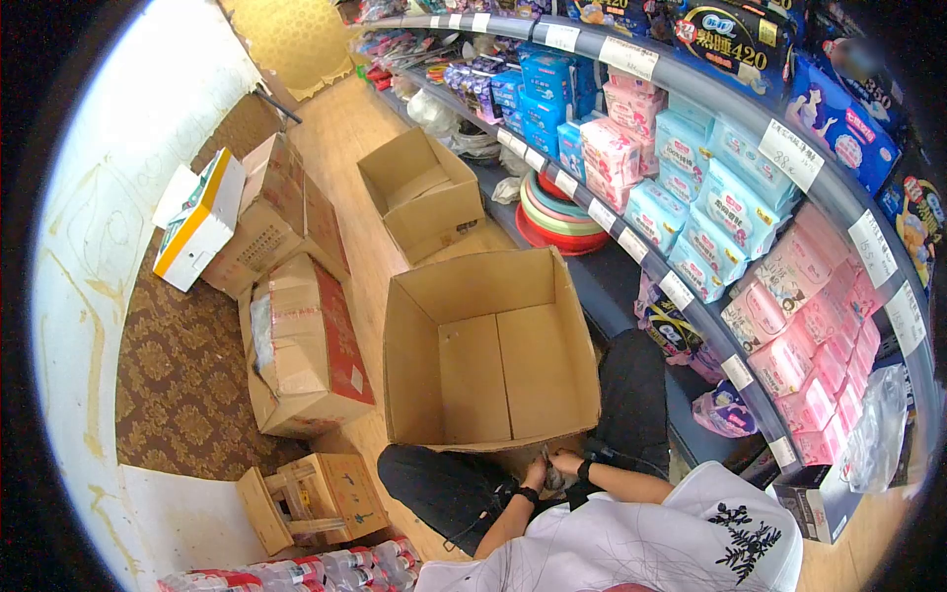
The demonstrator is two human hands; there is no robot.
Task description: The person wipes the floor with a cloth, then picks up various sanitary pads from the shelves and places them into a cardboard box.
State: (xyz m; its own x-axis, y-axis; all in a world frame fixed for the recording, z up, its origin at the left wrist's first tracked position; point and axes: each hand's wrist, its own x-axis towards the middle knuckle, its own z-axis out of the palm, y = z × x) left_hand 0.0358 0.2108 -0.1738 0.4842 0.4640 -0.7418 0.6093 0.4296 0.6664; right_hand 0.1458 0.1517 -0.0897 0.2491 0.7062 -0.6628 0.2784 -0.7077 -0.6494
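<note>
Cardboard: one large open box (472, 380) just beyond two close-set hands (537, 474) (566, 463).

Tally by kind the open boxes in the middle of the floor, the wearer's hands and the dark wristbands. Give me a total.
Open boxes: 2
Hands: 2
Dark wristbands: 2
Total: 6
</note>
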